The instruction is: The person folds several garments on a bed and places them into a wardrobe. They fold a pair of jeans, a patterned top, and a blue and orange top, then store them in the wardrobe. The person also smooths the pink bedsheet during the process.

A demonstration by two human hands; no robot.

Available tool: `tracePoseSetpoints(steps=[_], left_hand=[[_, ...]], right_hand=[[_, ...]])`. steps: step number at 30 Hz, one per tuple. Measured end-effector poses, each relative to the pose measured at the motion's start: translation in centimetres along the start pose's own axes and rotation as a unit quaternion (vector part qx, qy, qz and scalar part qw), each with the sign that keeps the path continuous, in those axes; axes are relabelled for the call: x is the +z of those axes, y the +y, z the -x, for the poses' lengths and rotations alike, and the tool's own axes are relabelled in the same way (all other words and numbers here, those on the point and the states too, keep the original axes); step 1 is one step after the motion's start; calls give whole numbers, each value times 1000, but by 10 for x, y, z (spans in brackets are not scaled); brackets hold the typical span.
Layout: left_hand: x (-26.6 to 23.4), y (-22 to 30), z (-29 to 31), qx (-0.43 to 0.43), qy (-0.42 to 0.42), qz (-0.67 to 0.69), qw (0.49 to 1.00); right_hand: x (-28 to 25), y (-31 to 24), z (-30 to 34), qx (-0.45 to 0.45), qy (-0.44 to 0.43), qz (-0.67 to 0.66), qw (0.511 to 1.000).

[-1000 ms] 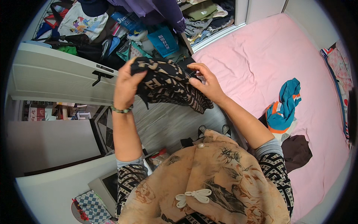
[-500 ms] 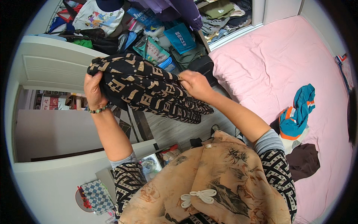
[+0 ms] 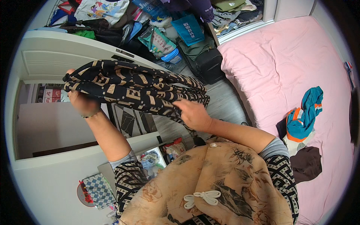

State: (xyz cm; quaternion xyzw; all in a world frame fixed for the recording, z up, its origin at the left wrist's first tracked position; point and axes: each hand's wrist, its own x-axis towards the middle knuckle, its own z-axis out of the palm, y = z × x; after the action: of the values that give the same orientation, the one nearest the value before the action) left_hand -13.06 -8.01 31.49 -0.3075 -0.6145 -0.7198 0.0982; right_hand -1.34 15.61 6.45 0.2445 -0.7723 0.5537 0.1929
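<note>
Right hand (image 3: 195, 115): fingers curled in, foremost fingertips against the near edge of the cloth; whether they pinch it, cannot tell
Left hand (image 3: 83, 103): closed on the gathered end of the cloth, some fingers hidden behind it; bead bracelet (image 3: 90, 113) at the wrist, blurred
Patterned black garment (image 3: 131, 95), tan block marks: held up in the air ahead of the wearer, bunched in long folds from the left hand across past the right, far end hanging over the grey floor (image 3: 225, 99)
Beyond it: white door (image 3: 56, 58) standing open behind the left end; black case (image 3: 210, 65) on the floor near the bed; teal bag (image 3: 188, 30) among the heaped belongings past the door
Right side: pink bed (image 3: 270, 67), bearing a teal-and-orange garment (image 3: 305, 114) and, just beside it, a dark brown cloth (image 3: 307, 165)
Nearest the camera: wearer's tan floral top (image 3: 165, 187) with a white bow (image 3: 202, 198)
</note>
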Motion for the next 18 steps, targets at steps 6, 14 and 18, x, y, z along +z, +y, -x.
tracePoseSetpoints(steps=[6, 14, 18], left_hand=[[7, 6, 3, -4, -19, -17, 1000], [5, 6, -1, -5, -91, 58, 994], [5, 3, 0, 0, -147, 96, 985]], right_hand=[[-2, 19, -5, -4, 64, 65, 996], [-32, 19, -4, -16, 32, 183, 983], [-44, 23, -1, -10, 89, 211, 973]])
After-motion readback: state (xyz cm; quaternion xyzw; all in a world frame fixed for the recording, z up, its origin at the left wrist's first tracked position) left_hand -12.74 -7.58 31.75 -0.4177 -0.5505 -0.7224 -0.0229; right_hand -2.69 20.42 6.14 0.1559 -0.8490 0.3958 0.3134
